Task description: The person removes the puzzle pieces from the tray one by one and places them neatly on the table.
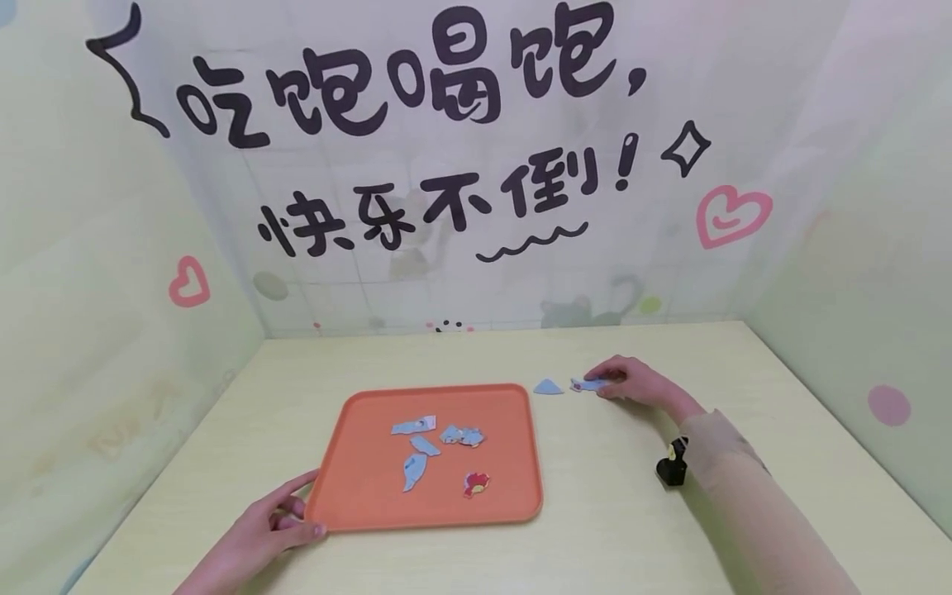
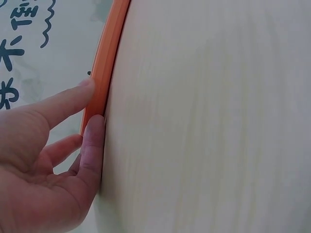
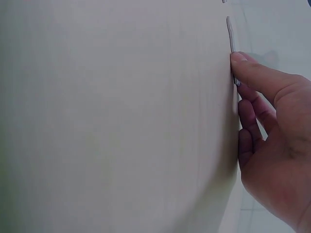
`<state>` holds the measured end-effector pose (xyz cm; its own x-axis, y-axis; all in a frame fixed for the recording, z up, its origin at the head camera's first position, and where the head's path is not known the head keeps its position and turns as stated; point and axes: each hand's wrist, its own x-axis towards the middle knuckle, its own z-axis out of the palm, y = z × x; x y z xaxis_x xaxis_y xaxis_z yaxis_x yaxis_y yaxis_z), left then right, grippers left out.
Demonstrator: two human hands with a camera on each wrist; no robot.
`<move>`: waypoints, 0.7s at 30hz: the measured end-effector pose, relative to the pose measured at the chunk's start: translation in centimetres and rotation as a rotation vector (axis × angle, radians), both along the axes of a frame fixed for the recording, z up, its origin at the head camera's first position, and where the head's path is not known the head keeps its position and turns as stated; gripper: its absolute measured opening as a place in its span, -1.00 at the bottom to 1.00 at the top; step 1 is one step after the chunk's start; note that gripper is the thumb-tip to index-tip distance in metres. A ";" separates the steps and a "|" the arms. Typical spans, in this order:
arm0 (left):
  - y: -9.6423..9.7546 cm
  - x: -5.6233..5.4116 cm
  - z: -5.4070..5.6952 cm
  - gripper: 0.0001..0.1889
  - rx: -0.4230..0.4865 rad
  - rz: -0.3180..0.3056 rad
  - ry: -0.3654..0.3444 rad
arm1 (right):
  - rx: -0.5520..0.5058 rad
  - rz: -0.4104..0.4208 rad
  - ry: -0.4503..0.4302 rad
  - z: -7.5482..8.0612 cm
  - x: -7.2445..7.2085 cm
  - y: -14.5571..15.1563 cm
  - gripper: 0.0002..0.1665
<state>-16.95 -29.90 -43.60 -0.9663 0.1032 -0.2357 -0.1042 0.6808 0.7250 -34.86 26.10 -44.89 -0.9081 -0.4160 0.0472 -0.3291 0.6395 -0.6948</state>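
Note:
An orange tray [image 1: 357, 479] lies on the table, and my left hand [image 1: 253, 533] holds its near left corner between thumb and fingers. In the left wrist view, the thumb and fingertips touch the tray's edge [image 2: 103, 87]. Past the tray's far right corner, my right hand [image 1: 641, 384] pinches a flat light-blue puzzle piece [image 1: 583, 385] at the table surface. The right wrist view shows that piece [image 3: 231, 36] edge-on, its lower part under the thumb. A blue triangular piece [image 1: 549, 387] lies between it and the tray.
On the tray are several light-blue pieces, among them a long one [image 1: 413, 426], a curved one [image 1: 414, 473] and a cluster [image 1: 463, 435], plus a red piece [image 1: 476, 484]. A black device [image 1: 673, 464] sits by the right wrist. A printed wall [image 1: 506, 289] stands behind the table.

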 end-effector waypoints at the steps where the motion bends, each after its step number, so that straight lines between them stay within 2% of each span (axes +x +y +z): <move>1: 0.0 0.0 0.0 -0.14 -0.007 -0.004 0.004 | -0.001 0.002 0.001 0.0 -0.1 -0.1 -0.63; 7: -0.2 -0.1 0.0 -0.14 -0.028 -0.016 0.022 | 0.006 0.003 -0.004 0.4 -0.2 -0.2 -0.62; 16: -0.2 -0.3 0.2 -0.13 -0.005 -0.016 0.017 | 0.032 0.009 -0.018 0.5 -0.2 -0.1 -0.60; 21: -0.2 -0.2 0.2 -0.13 -0.021 -0.018 0.012 | 0.098 0.023 0.044 0.9 -0.1 -0.6 -0.50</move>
